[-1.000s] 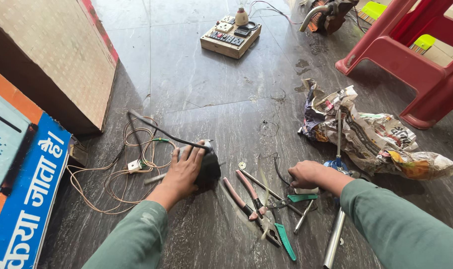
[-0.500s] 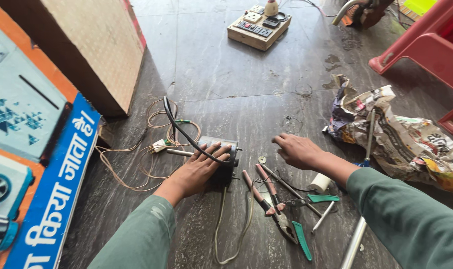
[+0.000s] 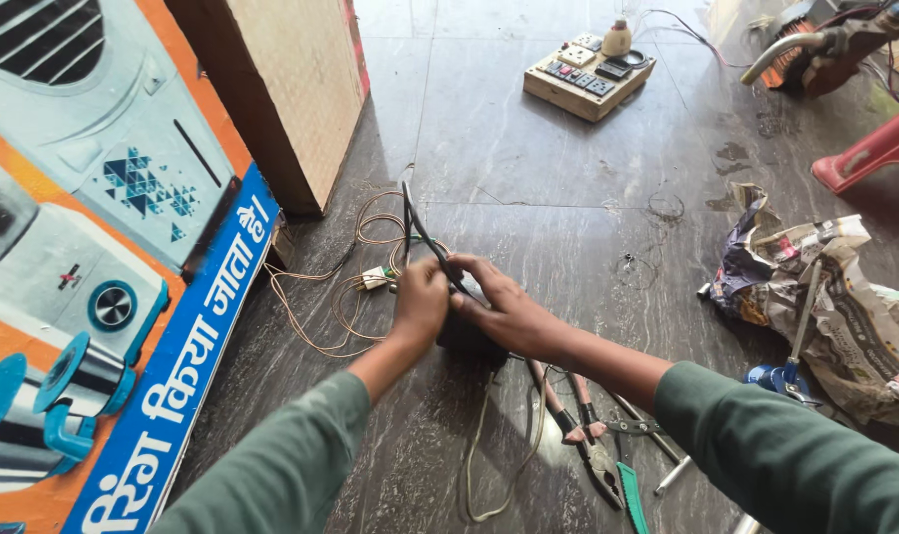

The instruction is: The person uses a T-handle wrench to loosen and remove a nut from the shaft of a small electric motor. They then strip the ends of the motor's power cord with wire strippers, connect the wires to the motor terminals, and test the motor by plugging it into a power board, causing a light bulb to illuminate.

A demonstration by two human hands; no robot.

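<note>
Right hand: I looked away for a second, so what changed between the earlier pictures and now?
The right hand left the tools and came across onto the small black device, joining the left hand, which now grips its black cable. The pliers stayed on the floor.

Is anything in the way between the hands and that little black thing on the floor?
Nothing visible. The left hand and right hand are already on the small black device. The pliers lie off to the side.

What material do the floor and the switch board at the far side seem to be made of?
Dark grey floor: likely polished stone, for it shows veins, glossy reflections and slab joints. Pale square switch board: apparently unpainted wood, light tan sides, with plastic-looking switches on top.
</note>
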